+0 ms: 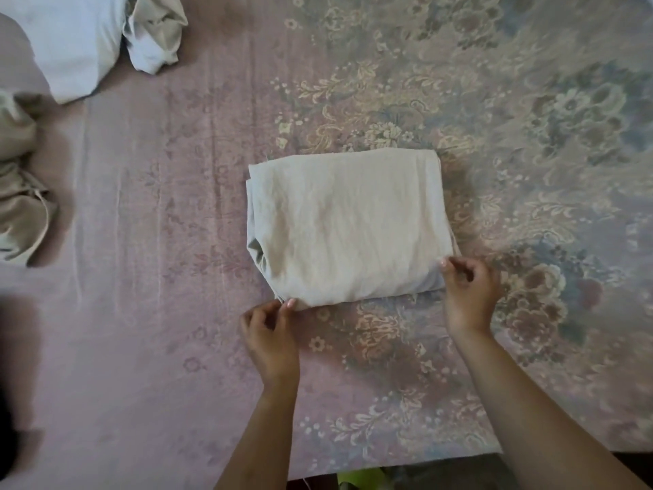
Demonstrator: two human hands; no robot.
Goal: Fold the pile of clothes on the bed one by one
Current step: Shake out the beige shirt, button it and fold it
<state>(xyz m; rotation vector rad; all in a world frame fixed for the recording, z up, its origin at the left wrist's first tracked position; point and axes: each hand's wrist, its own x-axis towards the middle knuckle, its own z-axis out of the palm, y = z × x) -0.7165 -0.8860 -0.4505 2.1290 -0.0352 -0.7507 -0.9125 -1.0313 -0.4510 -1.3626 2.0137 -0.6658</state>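
A cream garment (348,224) lies folded into a neat rectangle in the middle of the bed. My left hand (270,339) sits at its near left corner, thumb and forefinger pinching the cloth edge. At the near right corner my right hand (470,291) has its fingers curled, with the fingertips on the garment's edge. A loose pile of pale clothes (88,37) lies at the far left of the bed.
The bed carries a pink and blue floral cover (494,136). More crumpled beige cloth (21,192) lies at the left edge. A dark shape (10,401) blocks the lower left corner. The bed's near edge runs along the bottom right.
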